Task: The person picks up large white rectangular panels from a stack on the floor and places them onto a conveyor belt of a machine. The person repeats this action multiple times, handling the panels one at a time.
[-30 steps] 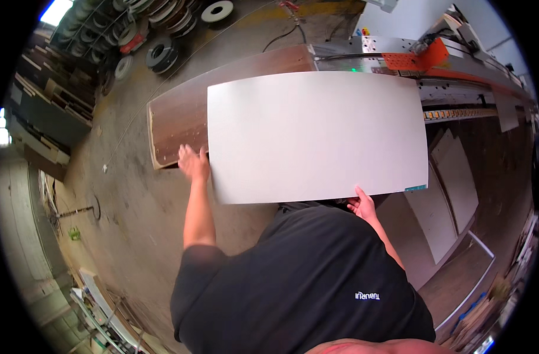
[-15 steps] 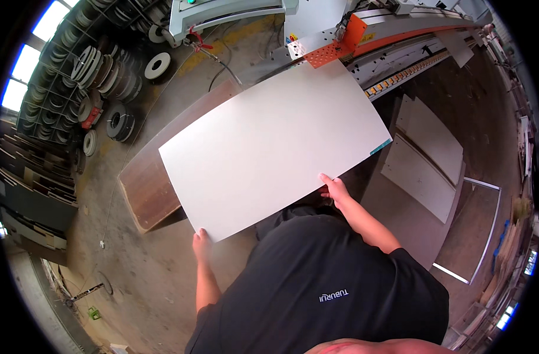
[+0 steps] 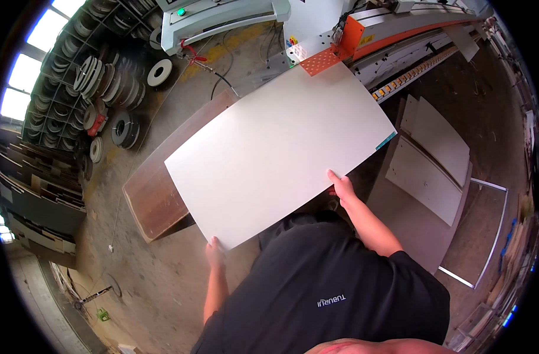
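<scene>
A large white board [image 3: 269, 153] lies tilted across the middle of the view, its far end beneath the orange perforated guard [image 3: 328, 62] of a long machine. My left hand [image 3: 214, 252] grips the board's near left corner, thumb on top and the other fingers hidden underneath. Along its near long edge, my right hand [image 3: 342, 187] holds on with the thumb above and fingers partly showing below. A teal strip [image 3: 386, 141] marks the board's right corner.
A brown wooden panel [image 3: 154, 203] sits partly under the board on the left. More pale panels [image 3: 426, 177] are stacked at the right beside a white metal frame [image 3: 504, 224]. Edging rolls [image 3: 160, 72] stand at the far left; a grey machine [image 3: 222, 23] is at the back.
The board and both hands appear slightly lower and to the right, while the whole view has also shifted a little. Both hands keep their hold on the board.
</scene>
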Motion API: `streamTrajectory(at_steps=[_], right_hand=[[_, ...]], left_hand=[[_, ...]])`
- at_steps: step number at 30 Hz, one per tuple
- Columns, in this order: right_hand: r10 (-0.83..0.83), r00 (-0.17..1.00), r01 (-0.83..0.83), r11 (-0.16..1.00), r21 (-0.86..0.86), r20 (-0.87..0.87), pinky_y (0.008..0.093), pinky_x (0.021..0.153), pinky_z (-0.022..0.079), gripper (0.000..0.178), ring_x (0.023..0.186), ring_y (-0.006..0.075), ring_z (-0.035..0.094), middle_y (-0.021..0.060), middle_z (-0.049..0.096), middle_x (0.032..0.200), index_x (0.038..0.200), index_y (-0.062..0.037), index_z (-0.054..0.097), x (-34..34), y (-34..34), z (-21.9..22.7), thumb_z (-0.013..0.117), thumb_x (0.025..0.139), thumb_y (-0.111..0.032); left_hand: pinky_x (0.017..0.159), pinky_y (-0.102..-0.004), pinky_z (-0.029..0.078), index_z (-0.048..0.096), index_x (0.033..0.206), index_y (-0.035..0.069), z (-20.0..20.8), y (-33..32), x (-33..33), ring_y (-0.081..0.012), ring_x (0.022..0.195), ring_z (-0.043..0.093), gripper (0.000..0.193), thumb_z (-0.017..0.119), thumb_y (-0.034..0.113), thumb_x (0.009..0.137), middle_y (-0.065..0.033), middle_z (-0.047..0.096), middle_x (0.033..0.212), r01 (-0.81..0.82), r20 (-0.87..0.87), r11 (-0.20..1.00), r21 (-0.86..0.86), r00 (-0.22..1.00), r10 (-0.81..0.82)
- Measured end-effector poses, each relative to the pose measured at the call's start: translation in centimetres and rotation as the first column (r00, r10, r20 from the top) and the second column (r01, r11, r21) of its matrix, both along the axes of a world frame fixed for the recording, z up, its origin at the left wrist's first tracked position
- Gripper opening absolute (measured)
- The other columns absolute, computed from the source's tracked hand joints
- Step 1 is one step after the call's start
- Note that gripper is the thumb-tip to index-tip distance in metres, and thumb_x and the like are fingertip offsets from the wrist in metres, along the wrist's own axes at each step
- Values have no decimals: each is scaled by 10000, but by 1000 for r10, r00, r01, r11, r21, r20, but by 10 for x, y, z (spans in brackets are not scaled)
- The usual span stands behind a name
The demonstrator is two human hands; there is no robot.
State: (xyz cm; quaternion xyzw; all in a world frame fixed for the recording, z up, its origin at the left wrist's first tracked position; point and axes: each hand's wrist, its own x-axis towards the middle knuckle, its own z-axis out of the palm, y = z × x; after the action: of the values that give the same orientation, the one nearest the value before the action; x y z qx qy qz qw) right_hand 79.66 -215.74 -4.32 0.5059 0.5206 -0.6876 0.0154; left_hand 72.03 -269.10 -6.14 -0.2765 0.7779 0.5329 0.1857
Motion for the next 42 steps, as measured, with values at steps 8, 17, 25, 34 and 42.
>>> streamTrajectory(at_steps=[8, 17, 25, 34, 42], right_hand=[[-59, 998, 59, 998, 27, -22, 259, 545, 501, 389, 704, 119, 662, 13, 698, 916, 1079, -83, 677, 10, 64, -13, 683, 941, -446], [-208, 978, 209, 977, 48, -11, 269, 561, 455, 419, 687, 108, 610, -20, 662, 873, 1062, -144, 661, 13, 133, -14, 722, 880, -517], [-203, 973, 206, 979, 9, -107, 291, 655, 502, 482, 774, 109, 621, -11, 628, 923, 1084, -166, 609, 59, 94, -35, 592, 936, -624], [388, 849, -443, 892, 85, 359, 324, 637, 489, 454, 689, 129, 603, 41, 686, 868, 954, -53, 635, 245, -16, -72, 596, 975, -505], [152, 966, -153, 988, -9, 212, 359, 798, 485, 536, 910, 197, 609, 84, 663, 1091, 1151, -66, 619, 310, -105, 43, 582, 956, -564]], left_hand=[[422, -285, 354, 600, 980, 62, 24, 79, 8, -121, 523, 487, 416, 579, 478, 989, -18, 556, 730, -30, 91, 999, 44, 996, 26], [459, -293, 411, 608, 1000, 57, 14, 142, 9, -141, 602, 559, 415, 570, 471, 998, -39, 614, 794, 84, 118, 978, 189, 987, -107], [504, -311, 486, 590, 1029, 42, 36, 204, -1, -167, 656, 598, 442, 512, 477, 1021, -64, 626, 822, 309, 115, 900, 306, 927, -357], [507, -367, 504, 585, 1019, -20, 23, 271, -8, -248, 601, 638, 557, 428, 514, 1042, -139, 635, 806, 454, 90, 773, 443, 835, -542], [514, -316, 527, 492, 1132, 59, 44, 335, -19, -204, 640, 637, 408, 452, 458, 1056, -104, 628, 877, 448, 233, 681, 579, 710, -665]])
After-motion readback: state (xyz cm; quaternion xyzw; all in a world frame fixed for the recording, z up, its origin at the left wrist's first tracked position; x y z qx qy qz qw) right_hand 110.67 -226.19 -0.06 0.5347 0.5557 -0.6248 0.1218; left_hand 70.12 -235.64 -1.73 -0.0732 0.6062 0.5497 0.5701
